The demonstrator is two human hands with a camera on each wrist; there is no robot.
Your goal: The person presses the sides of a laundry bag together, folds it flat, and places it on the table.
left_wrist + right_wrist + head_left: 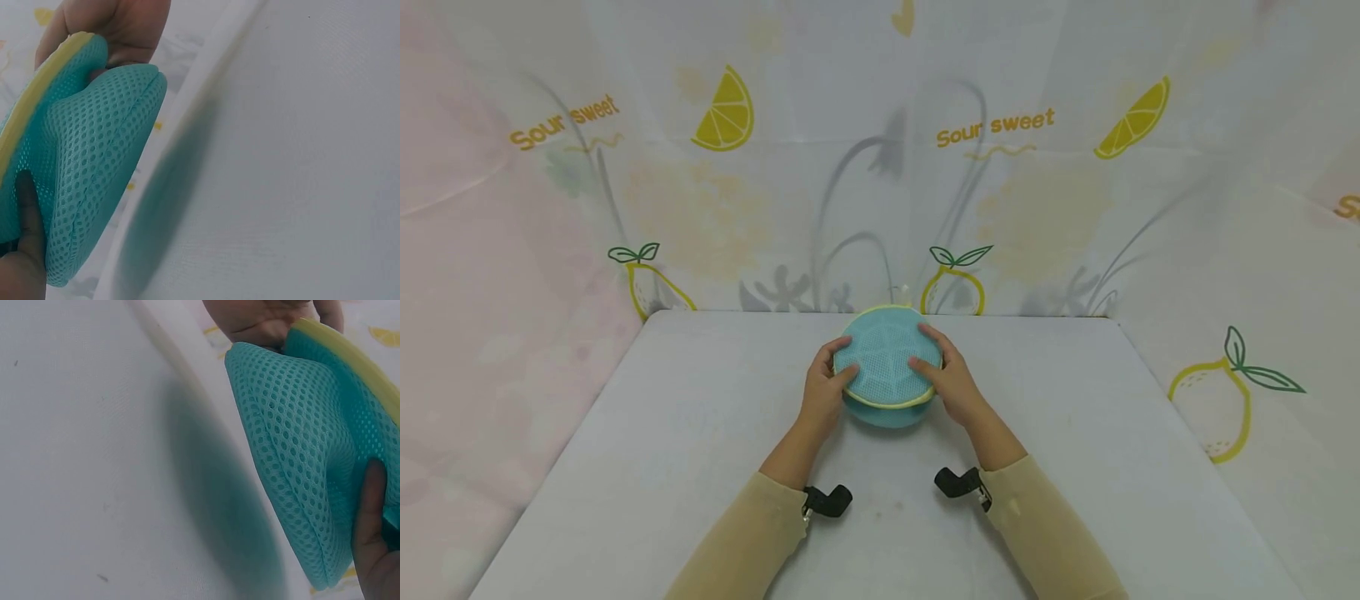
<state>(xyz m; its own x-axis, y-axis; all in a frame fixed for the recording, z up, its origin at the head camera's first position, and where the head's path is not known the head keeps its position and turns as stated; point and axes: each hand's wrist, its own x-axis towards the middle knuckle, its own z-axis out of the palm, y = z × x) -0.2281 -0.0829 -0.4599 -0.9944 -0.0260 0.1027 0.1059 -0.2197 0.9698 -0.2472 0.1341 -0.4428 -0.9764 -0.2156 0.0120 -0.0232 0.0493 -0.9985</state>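
Between both hands is a round teal mesh laundry bag (886,354) edged with a yellow band. My left hand (826,382) grips its left side, thumb over the upper face. On the opposite side my right hand (953,379) holds it the same way. Seen from the left wrist, the bag (103,137) bulges below its yellow band (37,87), and a finger presses into the mesh fold. The right wrist view shows the bag's puffed lower part (287,419) held over the table, its shadow falling on the white surface.
The white table (715,467) reaches back to a cloth backdrop (835,108) printed with lemons and lettering. Cloth also hangs at the left and right sides. A small black device (829,502) is strapped at the left wrist, another (957,482) at the right.
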